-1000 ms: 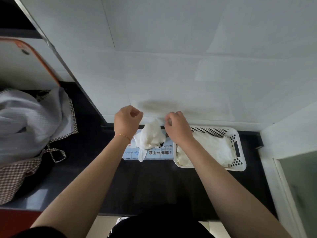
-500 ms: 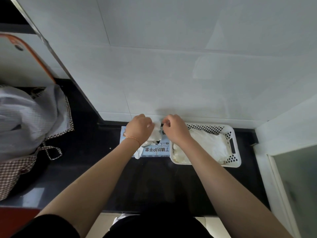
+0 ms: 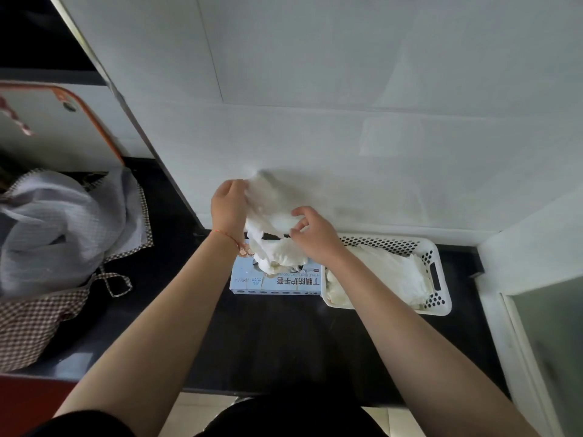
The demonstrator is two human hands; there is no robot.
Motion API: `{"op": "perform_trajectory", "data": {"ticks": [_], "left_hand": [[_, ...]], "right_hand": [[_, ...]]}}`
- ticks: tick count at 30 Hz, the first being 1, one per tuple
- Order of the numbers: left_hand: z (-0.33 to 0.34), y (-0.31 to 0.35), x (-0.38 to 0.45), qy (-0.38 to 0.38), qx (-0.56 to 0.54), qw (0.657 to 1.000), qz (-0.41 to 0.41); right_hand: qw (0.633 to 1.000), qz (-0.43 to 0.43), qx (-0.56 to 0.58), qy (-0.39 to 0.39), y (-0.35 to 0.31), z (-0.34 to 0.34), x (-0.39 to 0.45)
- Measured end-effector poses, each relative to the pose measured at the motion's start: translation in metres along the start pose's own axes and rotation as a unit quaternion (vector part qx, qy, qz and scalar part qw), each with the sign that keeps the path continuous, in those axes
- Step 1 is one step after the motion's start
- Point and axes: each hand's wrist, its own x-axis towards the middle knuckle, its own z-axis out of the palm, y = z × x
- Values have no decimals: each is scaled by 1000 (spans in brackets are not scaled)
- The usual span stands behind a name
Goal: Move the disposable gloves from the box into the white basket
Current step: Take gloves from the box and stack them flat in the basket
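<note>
The left hand (image 3: 229,209) and right hand (image 3: 313,235) each pinch a bunch of thin white disposable gloves (image 3: 273,228), held above the pale blue cardboard glove box (image 3: 277,282) on the black countertop (image 3: 268,335). More gloves lie in the white perforated plastic basket (image 3: 437,305) just beside the box.

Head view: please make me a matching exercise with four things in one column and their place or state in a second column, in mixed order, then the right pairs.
Things:
1. glove box
2. white basket
3. bunch of gloves
4. checked cloth

Places or states:
A. far left on the counter
B. gripped by both hands, lifted
C. right of the box, holds gloves
D. between the forearms, light blue

Pairs: 1-D, 2-C, 3-B, 4-A
</note>
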Motion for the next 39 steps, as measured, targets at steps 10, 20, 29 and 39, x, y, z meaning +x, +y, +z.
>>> {"op": "perform_trajectory", "data": {"ticks": [10, 20, 29, 39], "left_hand": [[12, -1, -21, -276, 134, 951, -18], [26, -26, -30, -367, 201, 906, 62], [29, -23, -29, -309, 227, 920, 80], [31, -38, -21, -330, 251, 910, -8]], "right_hand": [[994, -38, 103, -12, -41, -46, -18], [992, -52, 59, 100, -33, -78, -27], [970, -55, 5, 237, -30, -101, -25], [977, 116, 4, 178, 27, -106, -40]]}}
